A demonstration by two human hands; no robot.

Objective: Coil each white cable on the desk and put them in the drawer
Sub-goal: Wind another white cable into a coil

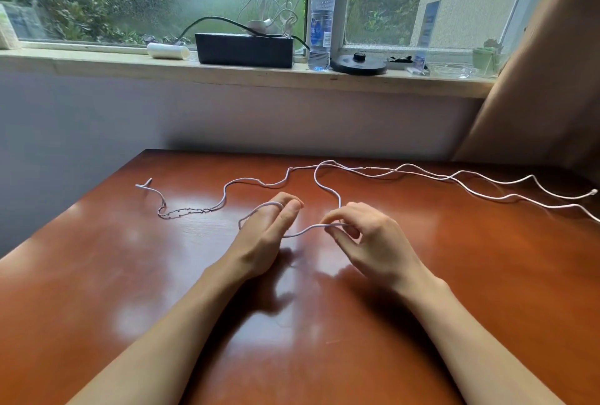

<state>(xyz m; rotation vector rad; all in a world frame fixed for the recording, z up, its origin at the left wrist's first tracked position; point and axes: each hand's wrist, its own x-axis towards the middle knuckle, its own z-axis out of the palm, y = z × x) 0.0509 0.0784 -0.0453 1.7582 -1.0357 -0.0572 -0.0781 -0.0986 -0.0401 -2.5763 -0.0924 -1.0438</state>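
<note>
Two long white cables lie across the brown desk (156,281). My left hand (264,242) is held out with straight fingers, and a loop of one white cable (305,232) is wound over those fingers. The same cable runs right to my right hand (367,237), which pinches it between thumb and fingertips. Beyond that it curves up toward the desk's far edge and trails off to the right. The other white cable (224,193) lies loose from the far left, with a twisted stretch, and also runs right. No drawer is in view.
A windowsill behind the desk holds a water bottle (320,21), a black box (243,50) with more wires on it, a white tube (167,50) and a black disc (358,64). A tan curtain (535,80) hangs at the right.
</note>
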